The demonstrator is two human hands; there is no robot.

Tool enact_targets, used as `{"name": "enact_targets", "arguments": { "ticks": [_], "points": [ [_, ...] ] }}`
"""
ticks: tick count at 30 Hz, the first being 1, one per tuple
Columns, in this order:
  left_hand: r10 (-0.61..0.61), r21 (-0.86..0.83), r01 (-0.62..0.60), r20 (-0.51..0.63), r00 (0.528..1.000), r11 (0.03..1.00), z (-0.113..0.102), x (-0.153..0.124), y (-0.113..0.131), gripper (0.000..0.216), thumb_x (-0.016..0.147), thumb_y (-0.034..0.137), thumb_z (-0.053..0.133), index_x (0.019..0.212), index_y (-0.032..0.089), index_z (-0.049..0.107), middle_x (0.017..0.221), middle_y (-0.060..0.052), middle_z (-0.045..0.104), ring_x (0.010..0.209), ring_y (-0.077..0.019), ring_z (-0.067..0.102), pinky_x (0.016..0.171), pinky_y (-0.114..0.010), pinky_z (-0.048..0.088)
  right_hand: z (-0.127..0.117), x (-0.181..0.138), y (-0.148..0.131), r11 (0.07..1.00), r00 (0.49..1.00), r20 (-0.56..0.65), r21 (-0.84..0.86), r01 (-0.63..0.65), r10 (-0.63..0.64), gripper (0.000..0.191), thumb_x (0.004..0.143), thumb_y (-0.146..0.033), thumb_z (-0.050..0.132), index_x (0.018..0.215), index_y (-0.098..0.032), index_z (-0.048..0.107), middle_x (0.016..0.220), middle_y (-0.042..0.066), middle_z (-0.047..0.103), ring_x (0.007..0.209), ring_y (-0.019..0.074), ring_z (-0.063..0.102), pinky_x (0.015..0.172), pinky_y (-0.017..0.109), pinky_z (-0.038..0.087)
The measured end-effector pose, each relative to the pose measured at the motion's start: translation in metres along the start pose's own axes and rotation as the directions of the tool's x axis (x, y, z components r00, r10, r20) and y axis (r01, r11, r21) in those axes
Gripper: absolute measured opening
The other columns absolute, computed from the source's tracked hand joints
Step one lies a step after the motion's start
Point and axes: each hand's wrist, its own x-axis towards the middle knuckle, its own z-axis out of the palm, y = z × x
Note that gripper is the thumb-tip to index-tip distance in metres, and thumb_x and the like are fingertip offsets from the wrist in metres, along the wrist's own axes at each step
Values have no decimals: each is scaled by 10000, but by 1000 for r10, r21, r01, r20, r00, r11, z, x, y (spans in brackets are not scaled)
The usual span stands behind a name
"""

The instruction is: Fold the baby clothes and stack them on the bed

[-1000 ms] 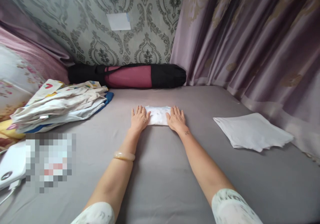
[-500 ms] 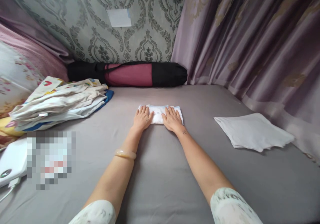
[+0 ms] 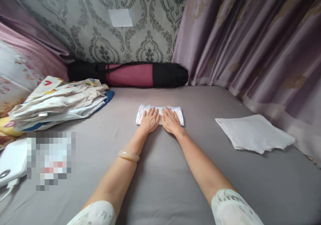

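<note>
A small folded white cloth (image 3: 139,115) with a light blue edge lies flat on the grey bed sheet (image 3: 160,171). My left hand (image 3: 150,120) rests palm down on it, left of its middle, fingers stretched out. Beside it, my right hand (image 3: 172,119) also lies flat on the cloth, with its fingers extended. The two hands are close together, thumbs nearly touching, and they hide the cloth's centre. Neither hand grips anything.
To the left sits a pile of clothes (image 3: 62,99), and nearer me a white power bank (image 3: 13,159) with a cable, beside a blurred-out patch. A white cloth (image 3: 255,133) lies at the right. A black and maroon long bag (image 3: 129,75) runs along the wall.
My left hand has slid right across the cloth toward my right hand, uncovering the cloth's left end. My right hand has shifted very slightly left.
</note>
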Motion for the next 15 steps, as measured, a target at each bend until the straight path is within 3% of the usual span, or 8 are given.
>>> {"name": "enact_targets", "arguments": {
  "ticks": [6, 9, 13, 15],
  "points": [
    [3, -35, -3, -15, 1000, 999, 1, 1, -3, 539, 1002, 406, 263, 1476, 178, 379, 1571, -123, 319, 1465, -256, 254, 1185, -485, 175, 0, -1, 1, 1000, 1000, 14, -15, -8, 8, 555, 1007, -323, 222, 1516, -127, 327, 1599, 119, 245, 1475, 241, 188, 1189, 433, 119],
    [15, -83, -21, -75, 997, 996, -5, 2, -7, 507, 1004, 386, 272, 1439, 173, 424, 1534, -120, 391, 1444, -226, 305, 1184, -457, 195, -6, 2, -2, 1000, 998, 54, -7, -23, 24, 557, 1005, -318, 225, 1512, -113, 331, 1599, 127, 242, 1476, 248, 187, 1187, 440, 129],
    [-96, -157, 59, -240, 966, 986, -15, 4, -22, 463, 994, 283, 275, 1401, 177, 470, 1491, -97, 461, 1409, -194, 366, 1189, -426, 213, -13, 10, -17, 1000, 999, 23, -3, -28, 28, 560, 1004, -332, 238, 1494, -88, 357, 1583, 148, 275, 1473, 262, 190, 1187, 453, 120],
    [-146, -172, 103, -257, 955, 980, -16, 4, -33, 454, 974, 236, 298, 1380, 197, 496, 1476, -83, 482, 1405, -206, 372, 1177, -447, 243, -12, 13, -27, 1000, 1000, -28, -7, 1, -1, 560, 1007, -345, 244, 1492, -90, 359, 1582, 143, 281, 1473, 259, 188, 1190, 450, 102]
  ]
}}
